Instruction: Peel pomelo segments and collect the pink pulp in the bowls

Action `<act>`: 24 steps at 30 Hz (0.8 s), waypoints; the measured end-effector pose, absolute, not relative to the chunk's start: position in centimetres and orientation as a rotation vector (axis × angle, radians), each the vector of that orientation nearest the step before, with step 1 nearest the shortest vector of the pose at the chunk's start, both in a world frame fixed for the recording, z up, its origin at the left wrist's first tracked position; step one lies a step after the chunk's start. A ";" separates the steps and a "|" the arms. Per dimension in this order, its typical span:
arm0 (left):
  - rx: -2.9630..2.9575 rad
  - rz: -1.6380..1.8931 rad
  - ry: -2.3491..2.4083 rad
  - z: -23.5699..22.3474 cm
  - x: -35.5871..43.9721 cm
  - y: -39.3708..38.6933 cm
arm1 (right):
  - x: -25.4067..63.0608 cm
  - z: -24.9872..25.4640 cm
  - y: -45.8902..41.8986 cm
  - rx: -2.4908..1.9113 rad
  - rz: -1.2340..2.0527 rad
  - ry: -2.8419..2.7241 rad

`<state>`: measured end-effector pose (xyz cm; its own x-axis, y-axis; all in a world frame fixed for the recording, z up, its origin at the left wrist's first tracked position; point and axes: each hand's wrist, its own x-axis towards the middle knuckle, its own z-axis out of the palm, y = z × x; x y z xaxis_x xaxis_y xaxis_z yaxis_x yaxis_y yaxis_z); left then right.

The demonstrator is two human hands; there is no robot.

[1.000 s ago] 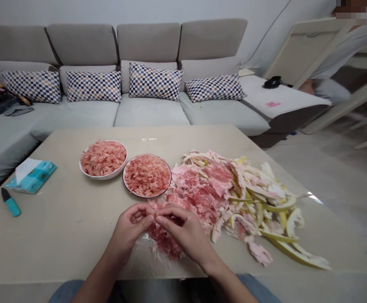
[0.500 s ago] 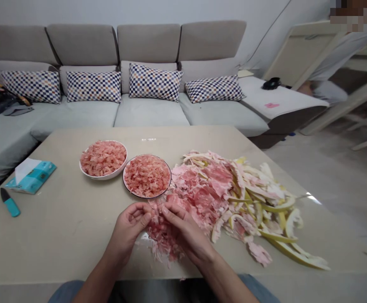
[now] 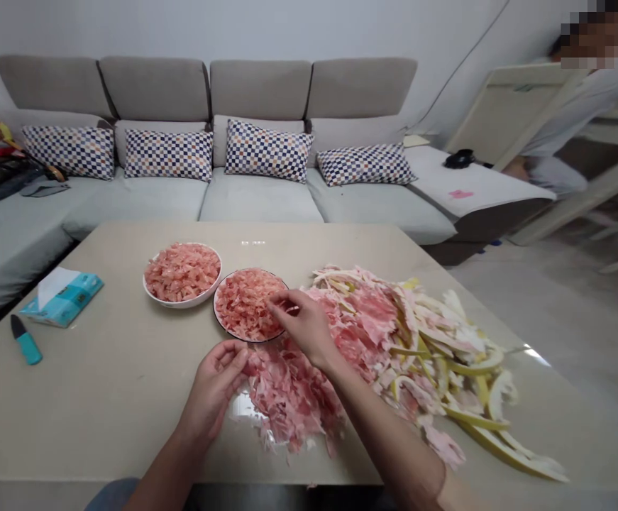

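My right hand (image 3: 309, 326) is at the right rim of the dark-rimmed plate (image 3: 218, 323), its fingertips pinched over the pink pomelo pulp (image 3: 250, 301) heaped there. What lies between those fingertips is too small to make out. Nearer the table's front, my left hand (image 3: 216, 387) has thumb and fingers closed on a bit of pink pomelo membrane (image 3: 254, 363). Just right of it, torn pink membrane scraps (image 3: 295, 404) are piled on the table. A white bowl (image 3: 181, 304), also heaped with pulp, stands left of the plate.
Pomelo rind strips (image 3: 479, 419) spread over the table's right side. A teal-handled knife (image 3: 26, 341) and a blue tissue pack (image 3: 67, 301) lie at the left. Behind the table (image 3: 128, 397) runs a grey sofa (image 3: 258, 195). Another person (image 3: 569, 135) sits at the far right.
My right hand has moved up and away from my left, from above the scraps to the plate. My left hand stays near the plate's front. The camera view has shifted slightly.
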<state>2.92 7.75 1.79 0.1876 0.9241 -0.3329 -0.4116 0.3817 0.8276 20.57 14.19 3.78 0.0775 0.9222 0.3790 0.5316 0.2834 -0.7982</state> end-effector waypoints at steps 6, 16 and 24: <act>0.625 1.080 0.952 2.0 2.7 7.9 | 20.4 3.4 17.9 -1.343 0.411 -1.716; 0.630 1.045 0.952 2.0 2.8 7.7 | 20.9 4.9 11.5 -1.306 0.627 -1.686; 0.725 1.053 0.876 2.1 3.2 7.5 | 19.2 5.1 7.4 -1.247 0.884 -1.721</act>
